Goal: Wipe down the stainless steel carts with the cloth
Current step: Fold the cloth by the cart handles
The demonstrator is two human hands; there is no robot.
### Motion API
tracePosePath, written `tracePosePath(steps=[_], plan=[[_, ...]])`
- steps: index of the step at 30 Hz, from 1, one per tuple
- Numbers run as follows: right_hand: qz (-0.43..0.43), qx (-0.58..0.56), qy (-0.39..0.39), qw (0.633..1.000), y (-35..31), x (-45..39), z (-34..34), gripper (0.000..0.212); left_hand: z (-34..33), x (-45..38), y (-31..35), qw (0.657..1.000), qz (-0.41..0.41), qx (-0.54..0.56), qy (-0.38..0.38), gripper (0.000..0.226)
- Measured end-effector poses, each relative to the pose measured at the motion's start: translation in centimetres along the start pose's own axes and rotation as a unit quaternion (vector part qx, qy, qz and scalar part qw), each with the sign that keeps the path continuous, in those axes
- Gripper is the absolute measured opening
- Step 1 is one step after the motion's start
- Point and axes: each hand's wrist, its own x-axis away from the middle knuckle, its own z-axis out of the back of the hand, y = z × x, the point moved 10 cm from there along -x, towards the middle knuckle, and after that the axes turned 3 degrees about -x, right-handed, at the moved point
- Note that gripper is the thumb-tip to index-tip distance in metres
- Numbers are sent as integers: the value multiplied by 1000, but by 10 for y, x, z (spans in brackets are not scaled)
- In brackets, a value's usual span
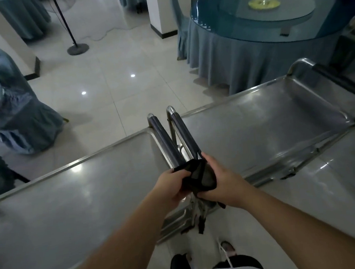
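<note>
Observed: your left hand (pixel 172 185) and right hand (pixel 221 183) are both clamped on the dark cloth (pixel 199 176), fingers curled into its edges, holding it bunched in the air between them. The cloth hangs above the gap where the two carts meet, just over their handles (pixel 172 139); it touches neither top. A loose strip of it trails down toward the floor.

Step in hand, by my judgement: you are folding or regripping the cloth before a wipe. No wiping contact is made yet.

Recommendations:
- Fold the cloth into a flat pad so one broad face meets the steel, and tuck the trailing strip in so it does not catch on the handles.
- Pass the pad to one hand and press with a flat palm.
- Work each top in long overlapping strokes from the far rim toward you, then run along the raised rims and corners, where grime is likely to collect.
- Do the handle bars last.

Trays and contents:
- Left cart (pixel 71 208): shallow steel top with a raised rim. Nothing lies in it; only ceiling-light reflections show.
- Right cart (pixel 268 126): the same shallow tray form, a black-gripped handle at its far end. Nothing lies in it. Whether either surface is soiled cannot be told in this dim light.
- Lower shelves, if any, are hidden.
</note>
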Motion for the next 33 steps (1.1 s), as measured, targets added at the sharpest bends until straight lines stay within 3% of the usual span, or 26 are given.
tracePosePath(steps=[3, 6, 10, 13, 17, 20, 24, 29, 33], plan=[[-40, -26, -67, 997, 20, -30, -3, 122, 0, -17, 9, 1000, -1, 20, 6, 18], [-91, -147, -131, 976, 42, -55, 0, 120, -1, -30, 17, 999, -5, 37, 14, 23], [-155, -176, -138, 962, 67, -81, 22, 62, -7, -41, 22, 997, -4, 82, 14, 24], [-190, -172, -120, 959, 82, -96, 34, 46, -15, -49, 24, 991, -6, 131, 5, 25], [-179, -176, -187, 950, 79, -107, 32, 17, -15, -59, 24, 986, -18, 167, 11, 24], [-162, -77, -180, 967, 84, -125, 39, 6, -2, -67, 14, 983, -18, 172, 52, 24], [-93, 78, -147, 982, 67, -154, 43, 21, 16, -77, -5, 984, 0, 124, 126, 20], [18, 255, -77, 964, 32, -171, 36, 27, 29, -89, -20, 980, 23, 64, 186, 16], [72, 319, -124, 937, 29, -169, 13, 46, 46, -87, -27, 974, 48, -60, 211, 41]])
